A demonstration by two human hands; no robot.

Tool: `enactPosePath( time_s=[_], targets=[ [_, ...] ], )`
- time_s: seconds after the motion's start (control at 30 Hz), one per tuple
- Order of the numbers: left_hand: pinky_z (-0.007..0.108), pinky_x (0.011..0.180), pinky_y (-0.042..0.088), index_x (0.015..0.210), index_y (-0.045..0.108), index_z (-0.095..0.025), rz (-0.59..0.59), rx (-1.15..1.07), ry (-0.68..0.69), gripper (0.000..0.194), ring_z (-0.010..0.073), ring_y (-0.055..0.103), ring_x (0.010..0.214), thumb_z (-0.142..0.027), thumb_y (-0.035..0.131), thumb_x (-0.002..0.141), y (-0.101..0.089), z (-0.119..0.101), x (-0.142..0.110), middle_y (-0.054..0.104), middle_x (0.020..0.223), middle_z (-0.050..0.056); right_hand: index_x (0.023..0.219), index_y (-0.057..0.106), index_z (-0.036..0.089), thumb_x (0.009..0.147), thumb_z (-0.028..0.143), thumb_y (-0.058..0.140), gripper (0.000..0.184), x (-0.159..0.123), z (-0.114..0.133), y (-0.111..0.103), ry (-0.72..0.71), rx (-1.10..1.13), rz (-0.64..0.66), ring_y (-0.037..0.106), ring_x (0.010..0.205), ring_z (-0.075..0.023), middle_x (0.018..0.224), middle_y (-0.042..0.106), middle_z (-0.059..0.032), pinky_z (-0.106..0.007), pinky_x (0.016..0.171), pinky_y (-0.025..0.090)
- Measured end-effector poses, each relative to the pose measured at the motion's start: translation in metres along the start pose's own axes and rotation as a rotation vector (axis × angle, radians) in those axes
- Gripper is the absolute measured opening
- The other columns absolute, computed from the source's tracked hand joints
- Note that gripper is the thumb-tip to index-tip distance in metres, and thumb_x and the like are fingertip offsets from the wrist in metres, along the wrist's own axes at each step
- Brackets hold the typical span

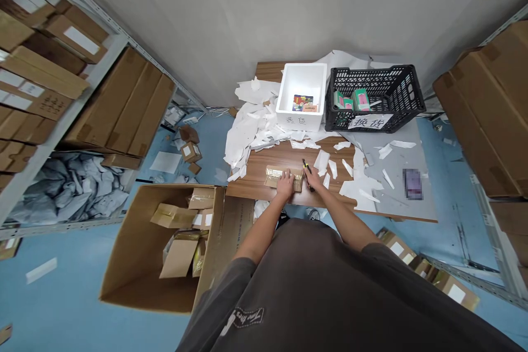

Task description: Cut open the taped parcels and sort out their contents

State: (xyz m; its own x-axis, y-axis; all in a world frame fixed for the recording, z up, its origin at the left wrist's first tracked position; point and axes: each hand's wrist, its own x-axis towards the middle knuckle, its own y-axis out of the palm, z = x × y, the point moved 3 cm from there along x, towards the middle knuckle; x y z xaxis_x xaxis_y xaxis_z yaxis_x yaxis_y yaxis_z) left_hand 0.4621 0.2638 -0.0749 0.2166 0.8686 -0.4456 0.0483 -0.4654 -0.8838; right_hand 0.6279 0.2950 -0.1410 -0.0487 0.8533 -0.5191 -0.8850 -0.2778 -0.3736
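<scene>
A small cardboard box (272,176) with shiny tape lies on the brown wooden tabletop near its front edge. My left hand (285,184) rests over the middle of it, fingers gripping it against the table. In my right hand (313,179) is a yellow and black utility knife (306,165), fingers closed round the handle, just beside the box's right end. Whether the blade touches the box is too small to tell. Torn white paper scraps (322,160) lie to the right of the knife.
Behind stand a white bin (301,121) with small packs and a black crate (375,69) with green boxes. White paper (243,126) heaps up at left. A large open carton (124,253) with boxes stands on the floor at left. Loaded shelves (94,71) flank the table.
</scene>
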Motion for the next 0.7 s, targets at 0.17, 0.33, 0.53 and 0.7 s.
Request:
enactPosePath(
  time_s=[0.17, 0.33, 0.53, 0.7],
  targets=[
    [0.063, 0.133, 0.024, 0.147, 0.057, -0.025, 0.04, 0.005, 0.04, 0.069, 0.0403, 0.036, 0.163, -0.021, 0.084, 0.084, 0.003, 0.005, 0.011, 0.035, 0.178, 0.019, 0.107, 0.065, 0.022, 0.114, 0.05, 0.042, 0.037, -0.038, -0.016, -0.027, -0.083, -0.203, 0.256, 0.065, 0.067, -0.0194, 0.074, 0.067, 0.0004, -0.025, 0.068, 0.05],
    [0.065, 0.133, 0.024, 0.147, 0.058, -0.028, 0.029, 0.022, 0.069, 0.07, 0.0415, 0.034, 0.164, -0.022, 0.087, 0.083, 0.005, 0.008, 0.016, 0.037, 0.177, 0.018, 0.106, 0.072, 0.02, 0.113, 0.042, 0.053, 0.03, -0.043, -0.01, -0.039, -0.17, -0.431, 0.224, 0.069, 0.098, -0.0235, 0.106, 0.079, -0.0093, -0.025, 0.085, 0.047],
    [0.06, 0.132, 0.028, 0.144, 0.057, -0.026, 0.024, -0.001, 0.117, 0.072, 0.042, 0.031, 0.165, -0.026, 0.091, 0.081, 0.007, 0.016, 0.015, 0.036, 0.177, 0.019, 0.104, 0.075, 0.018, 0.112, 0.039, 0.052, 0.032, -0.03, 0.0, -0.04, -0.158, -0.517, 0.269, 0.07, 0.094, -0.0243, 0.106, 0.08, -0.0117, -0.026, 0.082, 0.046],
    [0.059, 0.131, 0.029, 0.141, 0.056, -0.026, 0.034, 0.01, 0.168, 0.066, 0.0403, 0.03, 0.166, -0.024, 0.089, 0.084, 0.005, 0.019, 0.014, 0.035, 0.178, 0.018, 0.08, 0.07, 0.02, 0.102, 0.042, 0.071, 0.031, -0.013, 0.011, -0.052, -0.085, -0.482, 0.389, 0.067, 0.077, -0.0242, 0.082, 0.074, -0.0083, -0.028, 0.076, 0.046]
  ],
)
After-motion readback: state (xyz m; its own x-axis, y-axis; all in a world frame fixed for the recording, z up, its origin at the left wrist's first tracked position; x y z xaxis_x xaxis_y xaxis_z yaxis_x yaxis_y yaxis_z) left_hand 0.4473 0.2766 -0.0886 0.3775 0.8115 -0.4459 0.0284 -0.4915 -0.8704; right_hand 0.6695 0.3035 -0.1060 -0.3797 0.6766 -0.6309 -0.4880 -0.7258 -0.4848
